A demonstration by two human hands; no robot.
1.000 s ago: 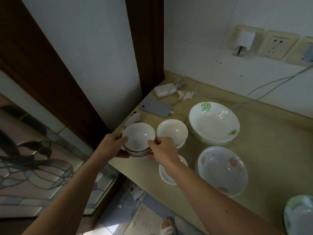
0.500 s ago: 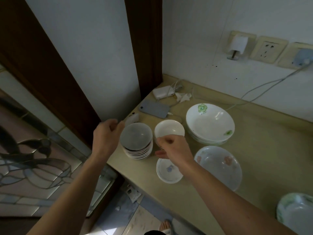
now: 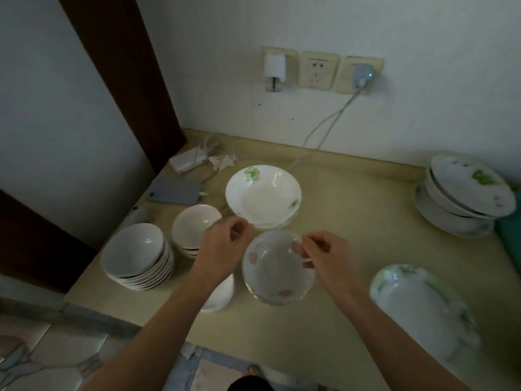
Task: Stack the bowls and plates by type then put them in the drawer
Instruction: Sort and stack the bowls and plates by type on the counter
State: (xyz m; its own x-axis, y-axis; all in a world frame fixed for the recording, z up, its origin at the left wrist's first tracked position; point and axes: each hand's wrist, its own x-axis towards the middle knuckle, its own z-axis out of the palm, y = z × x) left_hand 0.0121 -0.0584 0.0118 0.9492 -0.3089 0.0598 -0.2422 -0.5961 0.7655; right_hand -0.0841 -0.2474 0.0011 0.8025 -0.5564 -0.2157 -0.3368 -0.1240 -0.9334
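Observation:
A tall stack of small white bowls [image 3: 135, 255] stands at the counter's left edge, with a shorter stack of bowls [image 3: 196, 227] just behind it. A deep plate with green flowers [image 3: 263, 194] sits further back. In front of it lies a deep plate with pink flowers [image 3: 277, 269]. My right hand [image 3: 324, 258] pinches that plate's right rim. My left hand [image 3: 225, 249] hovers at its upper left rim with the fingers loosely curled and nothing in them. A small white dish [image 3: 221, 296] is partly hidden under my left wrist.
A green-patterned plate [image 3: 423, 303] lies at the front right and a stack of deep plates [image 3: 465, 198] stands at the back right. A phone [image 3: 174, 191], a white charger [image 3: 189, 160] and cables lie in the back left corner. The counter's front edge [image 3: 253, 348] runs beneath my forearms.
Both hands have let go of the small bowl stack, which now rests at the left edge. They moved right to the pink-flower plate. The view has swung right.

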